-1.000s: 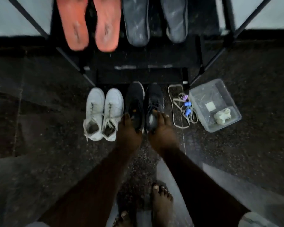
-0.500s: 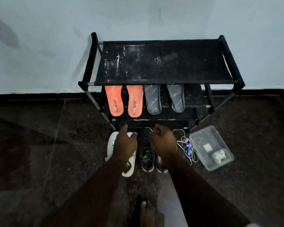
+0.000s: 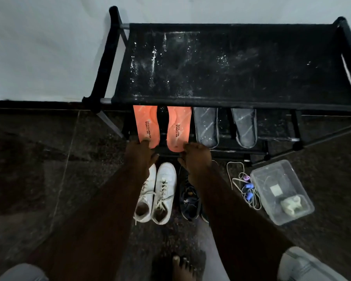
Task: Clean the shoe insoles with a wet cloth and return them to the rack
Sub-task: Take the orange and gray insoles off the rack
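The left hand (image 3: 141, 154) reaches out to the left orange insole (image 3: 146, 126) and touches its near end with its fingertips. The right hand (image 3: 195, 157) reaches out to the right orange insole (image 3: 178, 128) and touches its near end too. The fingers of both hands bend down over the ends, but I cannot tell if they really grip them.

Both orange insoles lie side by side on the lower shelf of the black rack (image 3: 221, 65). Each has small dark letters on it. To their right on the same shelf lie two grey insoles (image 3: 206, 126), a little apart from each other, with pale streaks on them. The top shelf has white dusty marks.

On the dark floor (image 3: 39, 179), under the arms, stands a pair of white shoes (image 3: 156, 193). Just beside them on the right is a pair of dark shoes (image 3: 188, 201), partly hidden by the right arm. Farther right lie loose laces (image 3: 237, 179) with small blue and purple bits. Next to them sits a clear plastic box (image 3: 280, 191) with a pale cloth (image 3: 291, 204) inside. A bare foot (image 3: 181, 266) shows at the bottom.
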`<state>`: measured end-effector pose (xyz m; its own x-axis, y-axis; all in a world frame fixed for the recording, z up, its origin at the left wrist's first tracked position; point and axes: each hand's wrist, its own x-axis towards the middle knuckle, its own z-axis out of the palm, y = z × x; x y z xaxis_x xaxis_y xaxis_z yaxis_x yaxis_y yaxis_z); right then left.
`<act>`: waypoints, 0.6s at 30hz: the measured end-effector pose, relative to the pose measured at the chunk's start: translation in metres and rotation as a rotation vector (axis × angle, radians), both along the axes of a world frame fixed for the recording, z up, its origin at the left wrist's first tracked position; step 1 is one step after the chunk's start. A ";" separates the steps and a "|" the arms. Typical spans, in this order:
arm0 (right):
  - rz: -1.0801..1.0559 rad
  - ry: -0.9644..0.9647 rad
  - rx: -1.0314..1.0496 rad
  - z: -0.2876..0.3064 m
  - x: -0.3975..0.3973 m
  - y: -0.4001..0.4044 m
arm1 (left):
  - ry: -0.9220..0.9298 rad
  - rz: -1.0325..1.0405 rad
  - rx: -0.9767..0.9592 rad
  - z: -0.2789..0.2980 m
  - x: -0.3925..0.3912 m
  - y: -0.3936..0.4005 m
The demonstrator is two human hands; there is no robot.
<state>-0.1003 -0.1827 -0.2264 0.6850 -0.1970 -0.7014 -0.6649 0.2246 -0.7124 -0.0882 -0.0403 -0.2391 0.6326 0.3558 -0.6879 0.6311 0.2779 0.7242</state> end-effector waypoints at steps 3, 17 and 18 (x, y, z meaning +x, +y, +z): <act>-0.097 -0.042 0.067 -0.002 0.009 0.011 | 0.017 0.092 -0.009 0.000 0.007 0.002; -0.036 -0.057 0.070 -0.010 -0.023 -0.004 | 0.009 0.072 -0.362 -0.012 -0.044 0.007; -0.024 -0.049 0.074 -0.011 -0.024 -0.004 | 0.013 0.067 -0.355 -0.013 -0.044 0.007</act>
